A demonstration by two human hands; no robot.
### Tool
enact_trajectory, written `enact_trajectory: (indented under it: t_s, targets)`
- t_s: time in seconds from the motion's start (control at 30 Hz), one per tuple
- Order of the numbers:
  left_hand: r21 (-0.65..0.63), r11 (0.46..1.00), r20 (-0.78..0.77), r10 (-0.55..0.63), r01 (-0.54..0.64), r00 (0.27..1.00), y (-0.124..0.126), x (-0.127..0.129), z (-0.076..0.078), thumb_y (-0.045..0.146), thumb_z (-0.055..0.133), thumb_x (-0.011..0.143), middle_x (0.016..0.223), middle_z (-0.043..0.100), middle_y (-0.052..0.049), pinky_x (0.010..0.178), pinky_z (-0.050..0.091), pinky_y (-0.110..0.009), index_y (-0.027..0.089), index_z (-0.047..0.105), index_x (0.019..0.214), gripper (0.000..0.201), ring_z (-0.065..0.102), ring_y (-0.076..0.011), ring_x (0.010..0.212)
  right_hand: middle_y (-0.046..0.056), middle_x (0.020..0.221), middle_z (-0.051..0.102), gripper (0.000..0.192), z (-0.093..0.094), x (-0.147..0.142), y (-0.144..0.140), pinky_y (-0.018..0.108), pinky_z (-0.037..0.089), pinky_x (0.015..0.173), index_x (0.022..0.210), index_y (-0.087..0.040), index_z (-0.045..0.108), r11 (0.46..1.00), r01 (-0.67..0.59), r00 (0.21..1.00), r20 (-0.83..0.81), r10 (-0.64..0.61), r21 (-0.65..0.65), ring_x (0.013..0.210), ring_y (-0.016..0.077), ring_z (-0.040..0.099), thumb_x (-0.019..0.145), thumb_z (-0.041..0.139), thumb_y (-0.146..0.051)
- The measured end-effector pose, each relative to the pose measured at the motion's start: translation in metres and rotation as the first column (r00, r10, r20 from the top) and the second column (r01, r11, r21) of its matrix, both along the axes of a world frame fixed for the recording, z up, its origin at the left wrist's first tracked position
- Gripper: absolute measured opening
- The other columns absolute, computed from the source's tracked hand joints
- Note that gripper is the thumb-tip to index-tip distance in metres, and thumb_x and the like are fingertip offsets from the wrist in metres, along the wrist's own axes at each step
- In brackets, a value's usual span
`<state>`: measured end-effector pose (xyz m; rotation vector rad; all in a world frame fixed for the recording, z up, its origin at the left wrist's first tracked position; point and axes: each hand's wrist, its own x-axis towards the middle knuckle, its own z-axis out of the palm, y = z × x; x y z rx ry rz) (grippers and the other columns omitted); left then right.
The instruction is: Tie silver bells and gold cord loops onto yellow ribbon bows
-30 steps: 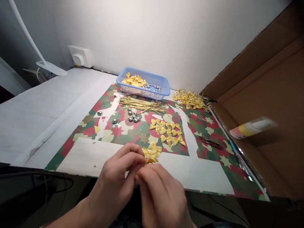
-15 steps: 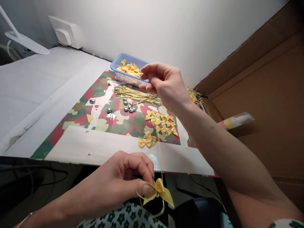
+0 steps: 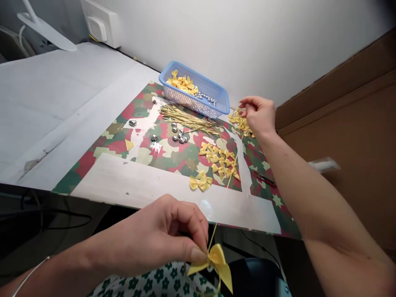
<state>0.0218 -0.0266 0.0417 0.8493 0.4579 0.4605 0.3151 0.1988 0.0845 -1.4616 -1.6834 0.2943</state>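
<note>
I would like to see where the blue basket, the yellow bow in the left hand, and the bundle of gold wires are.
blue basket [image 3: 223, 98]: head view, right rim.
yellow bow [image 3: 220, 261]: head view, knot and right loop.
bundle of gold wires [image 3: 185, 118]: head view, middle of bundle.

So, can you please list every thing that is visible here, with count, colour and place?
basket: one, blue, back of mat, holds yellow bows and silver beads
gold wires: a bundle, in front of basket
silver beads: several, mid mat
yellow bows: a dozen or so, on mat
finished bows pile: yellow, under right hand
wall socket: one, white, back left
left hand: pinches one yellow bow over the lap
right hand: reaches into the pile
</note>
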Motion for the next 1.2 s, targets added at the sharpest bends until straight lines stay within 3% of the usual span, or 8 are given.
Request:
enact_trajectory:
  t_s: [0.2,0.4,0.43,0.57,0.67,0.93,1.1,1.2]
  targets:
    - [0.115,0.993,-0.083,-0.007,0.016,0.997,0.002,-0.002,0.004,0.009,0.072,0.082,0.084,0.067,0.001,0.069,0.044,-0.024,0.017,0.073,0.073,0.012,0.058,-0.0134,0.077,0.001,0.083,0.064,0.016,0.024,0.019,-0.007,0.028,0.052,0.077,0.096,-0.012,0.072,0.992,0.118,0.992,0.047,-0.120,0.044,0.067,0.0074,0.058,0.096,0.057,-0.006]
    - [0.245,0.967,-0.177,0.114,-0.068,0.978,0.002,-0.005,0.013,0.011,0.063,0.088,0.095,0.070,-0.002,0.073,0.048,-0.025,0.019,0.074,0.079,0.016,0.062,-0.0164,0.085,0.002,0.075,0.064,0.018,0.026,-0.030,-0.103,0.024,0.053,0.065,0.097,-0.013,0.074,0.939,-0.147,0.989,-0.044,0.140,-0.312,0.066,0.0100,0.065,0.097,0.056,-0.011]
    - [0.273,0.958,-0.191,0.140,-0.085,0.971,0.002,-0.005,0.014,0.010,0.063,0.088,0.095,0.070,-0.002,0.072,0.048,-0.025,0.019,0.074,0.080,0.017,0.063,-0.0157,0.083,0.003,0.080,0.067,0.015,0.023,-0.040,-0.125,0.023,0.054,0.065,0.096,-0.015,0.074,0.905,-0.222,0.975,-0.088,0.204,-0.364,0.067,0.0101,0.067,0.098,0.059,-0.017]
    - [0.378,0.914,-0.201,0.236,-0.147,0.951,0.001,-0.004,0.015,0.007,0.063,0.088,0.100,0.070,-0.002,0.074,0.051,-0.022,0.020,0.077,0.080,0.020,0.067,-0.0151,0.087,0.004,0.100,0.070,0.022,0.000,-0.068,-0.197,0.022,0.054,0.062,0.101,-0.018,0.069,0.552,-0.605,0.793,-0.498,0.351,-0.574,0.064,0.0081,0.067,0.104,0.056,-0.035]
    - [0.431,0.886,-0.193,0.274,-0.170,0.942,0.001,-0.005,0.016,0.010,0.062,0.091,0.104,0.068,-0.003,0.078,0.054,-0.024,0.020,0.075,0.082,0.019,0.069,-0.0166,0.091,0.001,0.088,0.066,0.030,-0.018,-0.071,-0.220,0.021,0.047,0.056,0.104,-0.018,0.068,0.426,-0.698,0.710,-0.636,0.302,-0.576,0.061,0.0082,0.060,0.104,0.054,-0.045]
    - [0.621,0.782,-0.296,0.294,-0.051,0.909,0.006,-0.006,0.018,0.005,0.054,0.093,0.108,0.064,-0.004,0.080,0.059,-0.025,0.021,0.067,0.087,0.021,0.067,-0.0166,0.095,0.000,0.078,0.066,0.014,-0.002,-0.057,-0.219,0.026,0.042,0.070,0.086,-0.020,0.075,0.615,-0.619,0.772,-0.235,0.591,-0.488,0.076,0.0122,0.058,0.097,0.066,-0.020]
    - [0.775,0.632,-0.330,0.381,0.018,0.864,0.009,0.002,0.020,0.004,0.050,0.094,0.104,0.064,-0.004,0.075,0.055,-0.026,0.020,0.067,0.091,0.023,0.065,-0.0164,0.093,-0.003,0.073,0.057,0.025,-0.002,-0.071,-0.230,0.025,0.038,0.063,0.076,-0.019,0.063,0.809,-0.465,0.884,-0.152,0.441,-0.359,0.069,0.0105,0.051,0.101,0.057,-0.018]
    - [0.841,0.538,-0.344,0.458,0.053,0.820,0.010,0.007,0.024,0.005,0.049,0.096,0.103,0.064,-0.003,0.074,0.051,-0.026,0.020,0.067,0.087,0.024,0.065,-0.0153,0.090,-0.001,0.078,0.059,0.019,-0.008,-0.077,-0.238,0.026,0.039,0.065,0.081,-0.019,0.061,0.863,-0.403,0.915,-0.134,0.380,-0.305,0.072,0.0119,0.052,0.100,0.060,-0.021]
